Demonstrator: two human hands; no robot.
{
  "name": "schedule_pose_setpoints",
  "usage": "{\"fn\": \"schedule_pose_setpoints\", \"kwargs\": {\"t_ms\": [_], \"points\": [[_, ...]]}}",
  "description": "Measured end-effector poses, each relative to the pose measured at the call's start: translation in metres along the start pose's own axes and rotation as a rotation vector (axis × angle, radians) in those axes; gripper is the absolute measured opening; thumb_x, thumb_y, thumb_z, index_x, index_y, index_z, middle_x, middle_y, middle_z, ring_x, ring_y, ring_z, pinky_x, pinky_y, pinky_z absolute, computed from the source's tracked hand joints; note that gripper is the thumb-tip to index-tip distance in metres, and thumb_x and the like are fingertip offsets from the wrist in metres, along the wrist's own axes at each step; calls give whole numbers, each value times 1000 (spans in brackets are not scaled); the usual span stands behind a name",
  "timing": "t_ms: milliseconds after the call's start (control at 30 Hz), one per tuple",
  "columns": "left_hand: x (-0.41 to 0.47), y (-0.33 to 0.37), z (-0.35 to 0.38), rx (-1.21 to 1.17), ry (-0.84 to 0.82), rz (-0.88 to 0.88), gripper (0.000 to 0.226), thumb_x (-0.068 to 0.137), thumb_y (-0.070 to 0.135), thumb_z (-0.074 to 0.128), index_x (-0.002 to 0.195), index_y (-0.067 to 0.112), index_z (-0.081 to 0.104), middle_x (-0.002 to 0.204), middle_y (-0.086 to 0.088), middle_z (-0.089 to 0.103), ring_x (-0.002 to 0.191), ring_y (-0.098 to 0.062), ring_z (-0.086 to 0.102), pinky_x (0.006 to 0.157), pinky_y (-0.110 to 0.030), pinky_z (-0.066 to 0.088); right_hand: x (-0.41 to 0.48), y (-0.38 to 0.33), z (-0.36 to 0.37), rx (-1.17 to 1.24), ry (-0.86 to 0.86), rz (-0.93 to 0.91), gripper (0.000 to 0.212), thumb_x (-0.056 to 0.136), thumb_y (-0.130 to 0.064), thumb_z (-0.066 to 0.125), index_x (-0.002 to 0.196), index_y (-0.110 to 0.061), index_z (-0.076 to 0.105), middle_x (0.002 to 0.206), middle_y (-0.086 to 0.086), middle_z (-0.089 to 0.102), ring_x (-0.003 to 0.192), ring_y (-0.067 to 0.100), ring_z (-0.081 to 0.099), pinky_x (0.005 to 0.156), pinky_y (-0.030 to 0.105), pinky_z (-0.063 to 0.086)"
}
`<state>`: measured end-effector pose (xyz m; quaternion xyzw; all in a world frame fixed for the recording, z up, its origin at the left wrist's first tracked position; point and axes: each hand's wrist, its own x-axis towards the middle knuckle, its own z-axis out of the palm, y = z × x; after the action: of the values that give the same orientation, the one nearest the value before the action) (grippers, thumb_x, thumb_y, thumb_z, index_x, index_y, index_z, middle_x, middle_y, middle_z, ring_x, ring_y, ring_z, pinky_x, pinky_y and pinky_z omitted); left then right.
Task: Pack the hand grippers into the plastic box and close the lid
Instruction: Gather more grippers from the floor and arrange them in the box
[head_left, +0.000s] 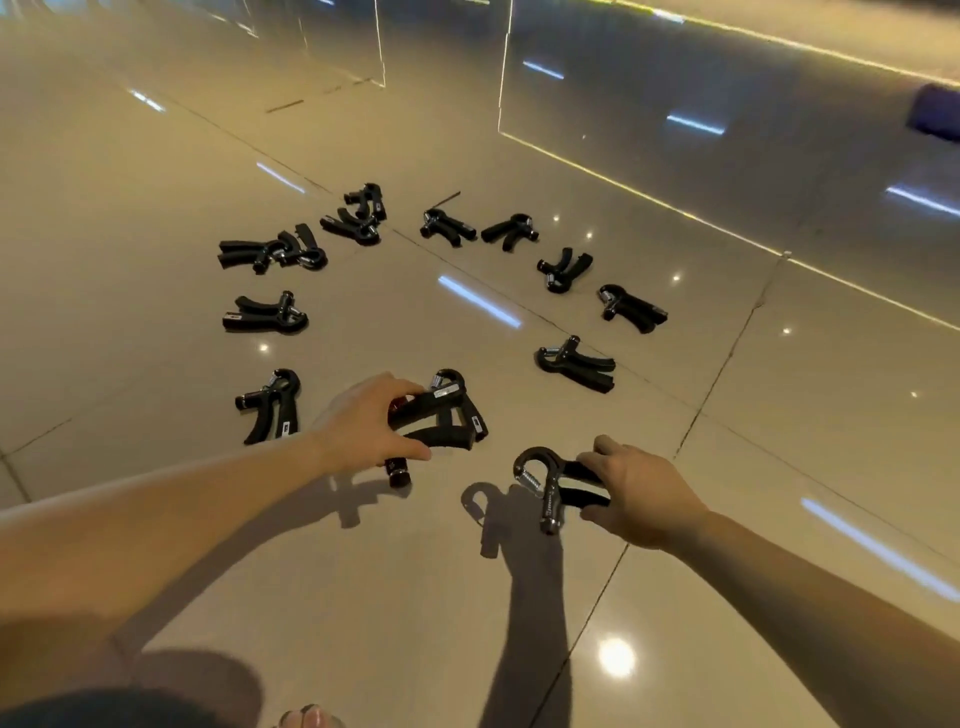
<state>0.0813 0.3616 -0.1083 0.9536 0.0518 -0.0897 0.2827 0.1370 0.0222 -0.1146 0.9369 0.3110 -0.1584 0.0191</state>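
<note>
Several black hand grippers lie in a rough ring on the glossy tiled floor (467, 597). My left hand (369, 423) grips a bunch of hand grippers (441, 415) just above the floor, near the middle of the view. My right hand (636, 496) holds the handles of a single hand gripper (550, 483), its spring end pointing left. Loose ones lie at the left (270, 405), (265, 314), at the far side (447, 228) and at the right (576, 366). No plastic box can be seen.
A clear sheet or panel with bright edges (639, 192) stands on the floor beyond the ring, another (382, 47) further back. A dark blue object (935, 111) sits at the far right. My knee and toes show at the bottom edge.
</note>
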Motion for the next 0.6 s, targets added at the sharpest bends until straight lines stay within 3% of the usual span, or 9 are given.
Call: {"fn": "schedule_pose_setpoints", "kwargs": {"t_ms": [200,333,433,600], "points": [[-48,136,-64,5,94,221,79,67,49,89,135,28,55,110,11,54,97,-7,52,79,-20,41,-92,16,-88,59,207,78,50,84,-43,76,129,-28,58,106,-10,47,88,10,53,78,28,54],[-81,225,-84,-30,104,311,81,67,47,89,137,27,54,114,9,57,101,-13,59,84,-30,52,-173,41,-122,65,288,126,53,85,-40,76,132,-26,57,110,-9,49,93,11,54,82,26,52],[-108,289,-79,-90,73,364,79,71,40,88,139,27,51,107,13,54,93,-8,59,71,-23,51,-240,64,-134,46,323,158,53,85,-39,77,132,-24,58,112,-9,52,92,11,54,76,20,46],[-153,393,-44,-103,-29,469,82,74,41,86,144,25,47,120,5,60,103,-12,61,76,-20,48,-357,98,-145,44,346,224,48,85,-36,77,128,-23,61,114,-8,53,95,12,56,81,24,52]]}}
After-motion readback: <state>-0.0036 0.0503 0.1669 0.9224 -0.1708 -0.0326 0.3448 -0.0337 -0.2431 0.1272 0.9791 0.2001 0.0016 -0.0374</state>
